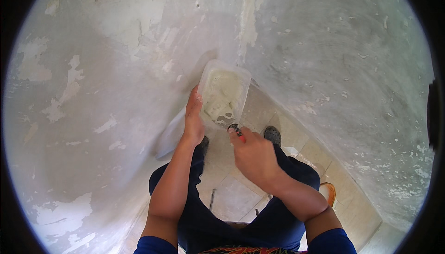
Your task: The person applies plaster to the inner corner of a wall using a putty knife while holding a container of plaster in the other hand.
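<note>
A translucent plastic tub (247, 79) rests along the palm and fingers of my left hand (193, 117), which grips its left side. Pale, creamy putty (225, 85) lies inside, smeared over the bottom and up the walls. In my right hand (256, 155), the fingers are wrapped round the black and red handle of what looks like a putty knife (238, 132). Its front end reaches into the near end of the tub, where the blade is mostly lost among the putty. Both hands are above the floor, between my knees.
Patchy grey plastered walls (343, 68) meet in a corner just beyond the tub. Below is a tiled floor (232, 193), with my dark clogs (272, 135) on it. A whitish sheet or panel (170, 136) leans at the left wall. An orange-rimmed object (331, 193) sits by my right knee.
</note>
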